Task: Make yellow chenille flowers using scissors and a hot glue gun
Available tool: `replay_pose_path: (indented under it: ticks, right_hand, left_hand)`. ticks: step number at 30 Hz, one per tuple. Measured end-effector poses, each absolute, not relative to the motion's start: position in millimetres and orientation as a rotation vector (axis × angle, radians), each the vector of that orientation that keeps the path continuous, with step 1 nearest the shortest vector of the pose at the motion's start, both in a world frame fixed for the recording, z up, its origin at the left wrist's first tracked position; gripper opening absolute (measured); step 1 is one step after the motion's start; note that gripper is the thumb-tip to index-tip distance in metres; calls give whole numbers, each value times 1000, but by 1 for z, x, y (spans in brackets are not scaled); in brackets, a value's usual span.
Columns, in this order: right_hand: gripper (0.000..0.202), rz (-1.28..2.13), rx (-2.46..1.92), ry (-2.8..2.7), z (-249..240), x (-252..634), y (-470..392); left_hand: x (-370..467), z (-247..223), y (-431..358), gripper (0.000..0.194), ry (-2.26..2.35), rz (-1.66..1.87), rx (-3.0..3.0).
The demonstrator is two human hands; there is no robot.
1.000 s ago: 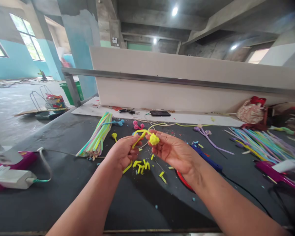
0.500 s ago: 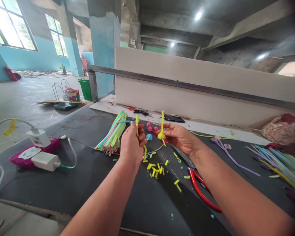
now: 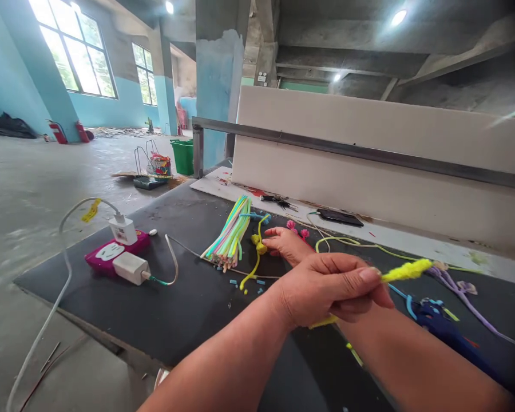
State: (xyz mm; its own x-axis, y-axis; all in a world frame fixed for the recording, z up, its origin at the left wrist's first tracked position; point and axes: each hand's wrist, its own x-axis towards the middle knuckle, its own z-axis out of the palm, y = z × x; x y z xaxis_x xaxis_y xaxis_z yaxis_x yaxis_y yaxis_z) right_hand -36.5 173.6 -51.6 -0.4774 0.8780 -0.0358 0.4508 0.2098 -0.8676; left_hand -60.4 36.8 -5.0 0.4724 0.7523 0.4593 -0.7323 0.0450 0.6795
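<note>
My left hand (image 3: 339,289) reaches across to the right, its thumb and fingers pinched on a yellow pipe cleaner (image 3: 407,271) whose thick, twisted end sticks out to the right. Below the palm, another yellow length shows. My right arm passes behind the left hand. My right hand (image 3: 288,246) is partly hidden, with its fingers apart beside a bent yellow pipe-cleaner stem with small balls (image 3: 260,247); I cannot tell whether the fingertips touch it. To the left of that stem lies a bundle of pastel pipe cleaners (image 3: 229,234).
Pink pipe-cleaner balls (image 3: 298,229) lie beyond my right hand. A purple stem (image 3: 467,300) and a dark blue object (image 3: 440,323) are at the right. A phone (image 3: 339,217) sits at the back; a magenta power strip (image 3: 107,254) with chargers stands at the left.
The view has swung left. My right hand has moved left toward the bundle, and its yellow stem is now on the table. My left hand has crossed to the right, holding a yellow pipe cleaner.
</note>
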Motion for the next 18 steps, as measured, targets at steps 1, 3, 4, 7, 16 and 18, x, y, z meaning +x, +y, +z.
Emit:
replay_pose_path:
  ticks: [1,3,4,7,16,18]
  right_hand:
    - [21,1131,-1241,-2048,-51,-39,172]
    - [22,969,-1244,-2094,-51,-43,167]
    - [21,894,-1236,-2116,-51,-46,164]
    - [23,737,-1205,-2177,-52,-54,157]
    - [22,619,-1208,-1962,-41,-3,148]
    - [17,665,-1173,-1887,-35,30,136]
  left_hand:
    - [-60,-5,37,29,13,1136,1022]
    - [-60,-3,36,29,-6,1150,1011]
    - [-60,-2,35,28,-6,1155,1001]
    - [-62,1,32,25,57,1171,955]
    - [-57,-6,37,25,243,1242,935]
    - [-55,-8,37,24,279,1243,948]
